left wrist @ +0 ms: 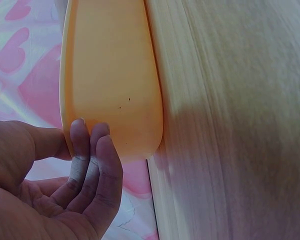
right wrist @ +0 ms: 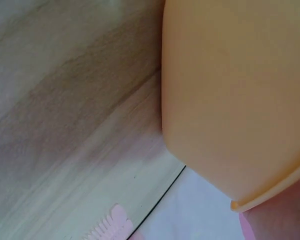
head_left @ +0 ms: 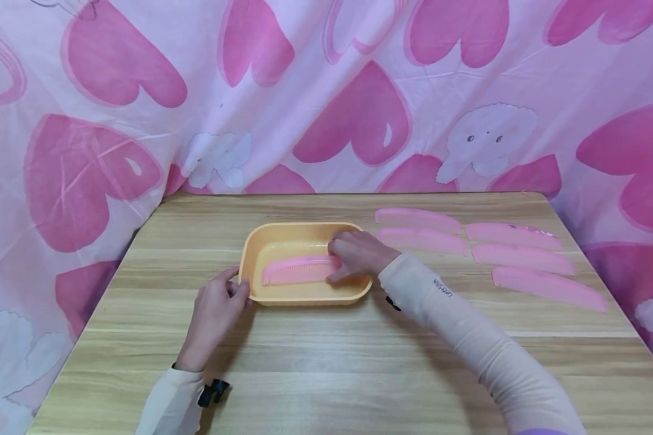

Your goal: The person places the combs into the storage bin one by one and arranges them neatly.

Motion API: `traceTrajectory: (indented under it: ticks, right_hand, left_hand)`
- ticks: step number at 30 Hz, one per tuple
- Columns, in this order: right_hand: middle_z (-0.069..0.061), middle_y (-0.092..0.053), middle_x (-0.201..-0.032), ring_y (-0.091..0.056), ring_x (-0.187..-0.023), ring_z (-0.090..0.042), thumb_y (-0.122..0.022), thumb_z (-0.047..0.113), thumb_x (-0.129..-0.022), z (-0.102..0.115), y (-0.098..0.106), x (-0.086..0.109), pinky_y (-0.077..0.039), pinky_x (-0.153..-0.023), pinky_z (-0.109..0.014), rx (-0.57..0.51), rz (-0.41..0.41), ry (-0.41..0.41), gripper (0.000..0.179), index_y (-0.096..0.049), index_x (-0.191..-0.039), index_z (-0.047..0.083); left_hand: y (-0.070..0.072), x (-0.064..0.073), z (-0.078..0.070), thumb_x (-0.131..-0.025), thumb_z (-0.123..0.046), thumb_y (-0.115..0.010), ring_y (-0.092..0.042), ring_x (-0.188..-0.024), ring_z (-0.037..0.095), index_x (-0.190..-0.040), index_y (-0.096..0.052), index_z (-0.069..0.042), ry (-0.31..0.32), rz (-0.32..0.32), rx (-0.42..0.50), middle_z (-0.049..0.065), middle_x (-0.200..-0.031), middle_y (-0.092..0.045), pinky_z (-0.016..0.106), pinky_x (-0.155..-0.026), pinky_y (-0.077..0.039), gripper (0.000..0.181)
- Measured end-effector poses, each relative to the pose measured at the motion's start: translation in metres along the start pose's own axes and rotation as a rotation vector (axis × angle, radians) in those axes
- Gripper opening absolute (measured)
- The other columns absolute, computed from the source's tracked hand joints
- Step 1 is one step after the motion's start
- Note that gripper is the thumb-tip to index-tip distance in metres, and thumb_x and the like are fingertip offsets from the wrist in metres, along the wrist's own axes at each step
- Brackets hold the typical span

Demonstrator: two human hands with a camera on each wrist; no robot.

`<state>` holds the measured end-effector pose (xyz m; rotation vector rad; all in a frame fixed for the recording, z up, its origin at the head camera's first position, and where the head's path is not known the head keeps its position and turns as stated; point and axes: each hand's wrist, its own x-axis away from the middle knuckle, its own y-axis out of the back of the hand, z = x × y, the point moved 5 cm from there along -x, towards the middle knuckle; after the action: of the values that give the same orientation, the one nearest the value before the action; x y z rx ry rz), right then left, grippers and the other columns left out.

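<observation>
A yellow plastic tub [head_left: 305, 300] stands on the table with a pink comb [head_left: 294, 272] inside it. At the tub's left end my left hand [head_left: 217, 308] pinches the rim between thumb and fingers; the left wrist view shows those fingers [left wrist: 105, 175] against the outer wall. My right hand [head_left: 359, 254] reaches over the right rim into the tub and grips the comb's right end, thumb on the near side and fingers on the far side. That end of the comb is hidden by the hand. In the right wrist view the tub's wall [right wrist: 230, 90] covers most of the hand.
Several pink combs lie in two loose columns right of the tub, among them a near one [head_left: 549, 289] and a far one [head_left: 418, 218]. The wooden table [head_left: 326, 368] ends at a pink heart-patterned cloth [head_left: 272, 121] behind it.
</observation>
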<state>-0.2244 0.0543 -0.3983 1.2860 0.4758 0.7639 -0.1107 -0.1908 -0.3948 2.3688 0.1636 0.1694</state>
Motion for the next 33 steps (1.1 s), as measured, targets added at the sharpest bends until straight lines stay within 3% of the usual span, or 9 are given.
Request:
traceTrajectory:
  ticks: [8, 14, 17, 20, 27, 33]
  right_hand:
    - [-0.001, -0.059, -0.087, -0.053, -0.079, -0.018, -0.084, 0.047, -0.077, 0.001, 0.001, 0.001, -0.043, -0.068, -0.033, -0.015, 0.027, -0.014, 0.043, -0.056, -0.07, 0.015]
    - [-0.004, -0.064, -0.115, -0.061, -0.096, -0.019, -0.083, 0.047, -0.08, -0.001, 0.013, 0.008, -0.05, -0.084, -0.035, -0.103, 0.025, -0.047, 0.047, -0.072, -0.103, 0.007]
    - [-0.005, -0.062, -0.12, -0.063, -0.1, -0.02, -0.081, 0.043, -0.084, -0.006, 0.022, 0.013, -0.052, -0.087, -0.036, -0.182, -0.015, -0.056, 0.054, -0.07, -0.119, 0.004]
    - [-0.006, -0.06, -0.124, -0.063, -0.103, -0.022, -0.08, 0.04, -0.087, -0.013, 0.033, 0.019, -0.052, -0.086, -0.037, -0.254, -0.086, -0.042, 0.055, -0.068, -0.125, 0.002]
    - [-0.009, -0.063, -0.119, -0.061, -0.105, -0.026, -0.081, 0.033, -0.086, -0.032, 0.058, 0.04, -0.051, -0.087, -0.041, -0.326, -0.214, -0.029, 0.051, -0.068, -0.124, 0.0]
    - [-0.007, -0.064, -0.119, -0.06, -0.109, -0.027, -0.083, 0.029, -0.085, -0.057, 0.066, 0.065, -0.05, -0.093, -0.046, -0.351, -0.263, -0.091, 0.051, -0.066, -0.125, 0.001]
  left_hand:
    - [0.0, 0.001, 0.001, -0.1, -0.016, -0.056, -0.058, -0.061, 0.016, -0.139, -0.055, 0.005, -0.005, 0.01, 0.009, 0.002, -0.071, -0.068, 0.026, -0.049, -0.039, 0.044]
    - [0.0, 0.0, 0.001, -0.1, -0.016, -0.056, -0.057, -0.061, 0.016, -0.139, -0.056, 0.004, -0.004, 0.012, 0.023, 0.003, -0.072, -0.068, 0.026, -0.05, -0.038, 0.043]
    - [0.0, 0.001, 0.001, -0.1, -0.015, -0.056, -0.058, -0.061, 0.016, -0.139, -0.055, 0.005, -0.002, 0.016, 0.029, 0.003, -0.072, -0.068, 0.026, -0.049, -0.039, 0.044]
    - [0.001, 0.001, 0.0, -0.1, -0.015, -0.056, -0.058, -0.061, 0.016, -0.139, -0.055, 0.005, -0.003, 0.017, 0.03, 0.003, -0.073, -0.068, 0.025, -0.05, -0.039, 0.044]
    - [0.001, 0.0, 0.0, -0.1, -0.015, -0.056, -0.059, -0.061, 0.015, -0.139, -0.055, 0.005, -0.009, 0.009, 0.02, 0.002, -0.072, -0.068, 0.025, -0.051, -0.04, 0.044]
    - [0.0, 0.0, 0.0, -0.099, -0.015, -0.056, -0.059, -0.06, 0.015, -0.138, -0.056, 0.004, -0.018, 0.001, 0.01, 0.002, -0.07, -0.068, 0.025, -0.052, -0.04, 0.043]
